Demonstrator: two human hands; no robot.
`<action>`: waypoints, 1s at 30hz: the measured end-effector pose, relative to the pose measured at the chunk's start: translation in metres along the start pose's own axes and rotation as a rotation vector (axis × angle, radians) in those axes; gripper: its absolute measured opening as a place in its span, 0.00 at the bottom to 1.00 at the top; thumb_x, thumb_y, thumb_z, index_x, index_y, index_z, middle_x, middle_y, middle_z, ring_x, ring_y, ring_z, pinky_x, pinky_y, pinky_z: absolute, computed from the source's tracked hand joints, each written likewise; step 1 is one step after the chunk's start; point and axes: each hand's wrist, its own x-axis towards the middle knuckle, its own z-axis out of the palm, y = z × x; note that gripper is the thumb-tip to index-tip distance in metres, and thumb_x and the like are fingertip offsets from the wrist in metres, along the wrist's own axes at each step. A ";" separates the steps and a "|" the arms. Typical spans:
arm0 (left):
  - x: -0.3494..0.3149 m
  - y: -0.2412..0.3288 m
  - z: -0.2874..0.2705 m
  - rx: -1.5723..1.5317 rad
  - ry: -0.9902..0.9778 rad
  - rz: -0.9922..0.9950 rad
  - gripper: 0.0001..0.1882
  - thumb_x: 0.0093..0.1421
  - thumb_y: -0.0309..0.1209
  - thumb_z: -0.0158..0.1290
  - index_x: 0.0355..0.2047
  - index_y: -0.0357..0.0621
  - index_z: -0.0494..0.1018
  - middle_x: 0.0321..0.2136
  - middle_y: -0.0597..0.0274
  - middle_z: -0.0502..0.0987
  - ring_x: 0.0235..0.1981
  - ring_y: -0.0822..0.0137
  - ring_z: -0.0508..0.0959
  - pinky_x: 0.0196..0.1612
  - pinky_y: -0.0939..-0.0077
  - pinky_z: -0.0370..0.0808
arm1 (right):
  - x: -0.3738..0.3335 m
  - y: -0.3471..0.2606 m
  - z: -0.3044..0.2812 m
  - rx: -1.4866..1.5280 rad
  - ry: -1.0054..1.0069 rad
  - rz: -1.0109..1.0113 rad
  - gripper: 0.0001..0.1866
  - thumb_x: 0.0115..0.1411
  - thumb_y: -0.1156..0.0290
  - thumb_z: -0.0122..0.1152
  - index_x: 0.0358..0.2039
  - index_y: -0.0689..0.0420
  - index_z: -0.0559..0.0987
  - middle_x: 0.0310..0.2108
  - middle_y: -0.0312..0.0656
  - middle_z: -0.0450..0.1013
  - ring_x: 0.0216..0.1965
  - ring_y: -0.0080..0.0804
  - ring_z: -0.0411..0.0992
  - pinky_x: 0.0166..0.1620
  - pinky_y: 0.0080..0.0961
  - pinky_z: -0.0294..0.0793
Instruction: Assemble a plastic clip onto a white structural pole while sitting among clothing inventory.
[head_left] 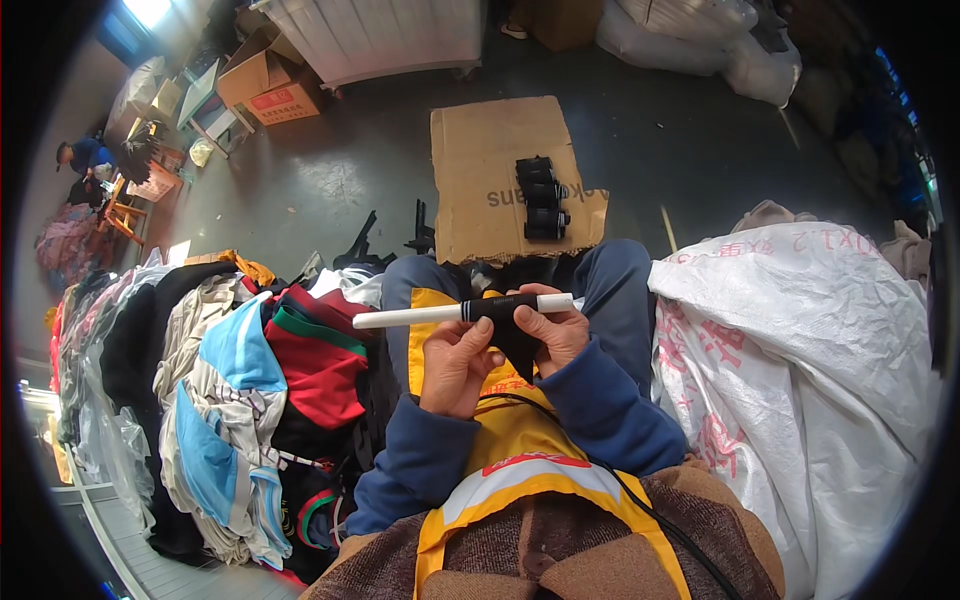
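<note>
My left hand (457,370) and right hand (558,338) both pinch the cloth (516,348) around the rod (398,318). I'd best keep it taut, edges level.

The rod (395,318) is white — the cloth (518,346) is black

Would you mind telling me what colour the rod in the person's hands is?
The rod is white, showing best in the head view.

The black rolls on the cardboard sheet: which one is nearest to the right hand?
The black roll lowest in the picture, by the near edge of the cardboard sheet; the other rolls lie farther from the right hand.
</note>
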 end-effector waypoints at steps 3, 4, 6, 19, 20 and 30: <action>-0.001 0.000 0.004 -0.126 -0.005 -0.009 0.13 0.56 0.25 0.52 0.43 0.41 0.67 0.34 0.62 0.73 0.31 0.73 0.73 0.28 0.80 0.72 | 0.000 0.001 -0.001 0.003 0.011 0.011 0.15 0.51 0.82 0.61 0.40 0.60 0.73 0.38 0.44 0.73 0.38 0.30 0.73 0.43 0.25 0.76; -0.001 0.000 0.005 -0.120 -0.003 0.027 0.15 0.56 0.24 0.52 0.44 0.40 0.66 0.35 0.62 0.73 0.32 0.72 0.73 0.28 0.79 0.73 | 0.002 0.003 -0.004 -0.040 -0.002 -0.032 0.15 0.51 0.82 0.60 0.40 0.60 0.73 0.38 0.44 0.73 0.38 0.30 0.73 0.44 0.24 0.75; -0.001 0.001 0.005 -0.113 0.000 0.062 0.16 0.55 0.23 0.52 0.45 0.39 0.65 0.35 0.61 0.72 0.33 0.71 0.74 0.28 0.78 0.75 | 0.004 0.005 -0.007 -0.082 -0.014 -0.075 0.15 0.51 0.82 0.60 0.41 0.60 0.73 0.38 0.44 0.73 0.38 0.30 0.72 0.44 0.24 0.75; -0.002 0.002 0.006 -0.065 0.001 0.126 0.18 0.52 0.19 0.52 0.44 0.39 0.66 0.35 0.59 0.73 0.33 0.70 0.74 0.28 0.79 0.74 | 0.006 0.003 -0.007 0.016 -0.061 -0.052 0.15 0.51 0.81 0.61 0.40 0.58 0.72 0.38 0.42 0.72 0.40 0.30 0.71 0.46 0.26 0.73; -0.001 0.002 0.004 -0.054 -0.007 0.137 0.17 0.52 0.19 0.53 0.43 0.40 0.66 0.34 0.59 0.73 0.33 0.70 0.74 0.28 0.79 0.75 | 0.006 0.002 -0.006 -0.002 -0.081 -0.028 0.15 0.50 0.80 0.62 0.40 0.58 0.72 0.38 0.42 0.72 0.40 0.30 0.71 0.46 0.26 0.73; -0.002 -0.002 0.009 0.003 0.007 0.102 0.16 0.53 0.18 0.52 0.41 0.43 0.65 0.33 0.61 0.72 0.32 0.70 0.74 0.25 0.79 0.74 | 0.009 0.007 -0.013 0.092 0.005 0.087 0.15 0.50 0.75 0.65 0.39 0.60 0.73 0.33 0.40 0.72 0.36 0.29 0.72 0.42 0.24 0.74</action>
